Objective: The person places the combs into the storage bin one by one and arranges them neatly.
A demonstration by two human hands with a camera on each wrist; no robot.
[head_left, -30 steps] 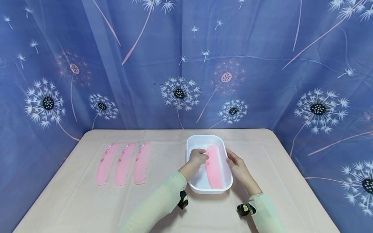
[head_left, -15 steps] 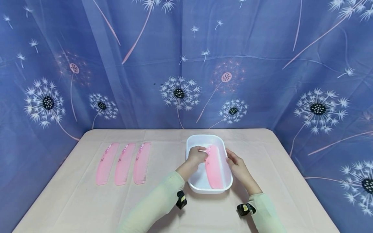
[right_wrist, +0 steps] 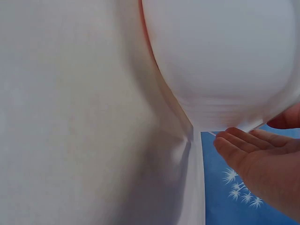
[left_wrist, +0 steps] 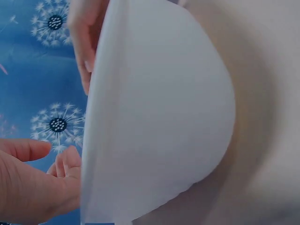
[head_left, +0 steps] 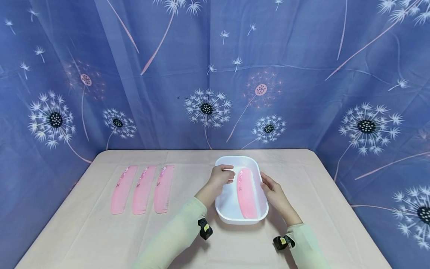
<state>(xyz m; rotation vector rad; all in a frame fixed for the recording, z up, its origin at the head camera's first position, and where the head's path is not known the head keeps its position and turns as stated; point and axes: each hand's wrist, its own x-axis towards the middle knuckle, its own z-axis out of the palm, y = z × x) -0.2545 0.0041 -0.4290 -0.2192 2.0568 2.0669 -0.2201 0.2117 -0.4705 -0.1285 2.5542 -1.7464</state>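
A white plastic tub (head_left: 240,221) stands on the table with one pink comb (head_left: 248,196) lying inside, toward its right wall. My left hand (head_left: 218,179) hovers over the tub's left rim, fingers loosely bent and nothing between them. The left wrist view shows that thumb apart from the fingers, next to the tub's outer wall (left_wrist: 164,108). On the right side, my right hand (head_left: 277,194) holds the tub, thumb at the rim and fingers along the outside. From the right wrist, the fingertips (right_wrist: 229,140) appear right at the wall.
Three more pink combs lie side by side on the left of the table: a left one (head_left: 123,190), a middle one (head_left: 143,190) and a right one (head_left: 164,189). A pale cloth (head_left: 84,231) covers the table. Blue dandelion-print curtains (head_left: 161,112) enclose the back and sides.
My left hand has let go of the comb in the tub and drawn back left to the rim. The comb stays lying there, and my right hand has not moved.
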